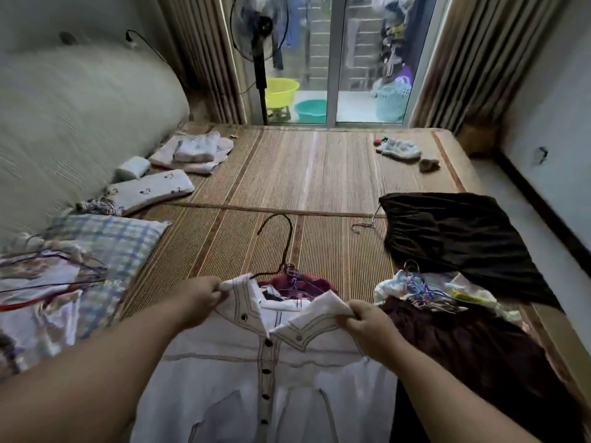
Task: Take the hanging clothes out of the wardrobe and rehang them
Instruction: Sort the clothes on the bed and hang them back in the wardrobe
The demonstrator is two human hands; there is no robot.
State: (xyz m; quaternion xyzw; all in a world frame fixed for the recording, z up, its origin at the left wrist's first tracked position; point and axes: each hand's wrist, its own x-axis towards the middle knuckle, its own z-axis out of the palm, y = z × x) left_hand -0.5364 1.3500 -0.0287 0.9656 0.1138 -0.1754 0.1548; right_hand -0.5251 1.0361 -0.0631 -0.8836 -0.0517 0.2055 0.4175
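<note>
1. The white shirt [256, 372] lies front side up on the woven mat [287, 174], at the near edge of the mat, close to the person.
2. The left hand [200, 298] pinches the left tip of the shirt collar.
3. The right hand [367, 327] grips the right tip of the collar, and the collar is spread open.
4. A dark wire hanger [281, 247] comes out from the collar, with its hook pointing away over the mat.
5. To the right of the shirt lies a pile of clothes [447, 330] with thin hangers, and a black garment [457, 238] is beyond it.
6. To the left of the shirt there is a checked pillow [118, 238].
</note>
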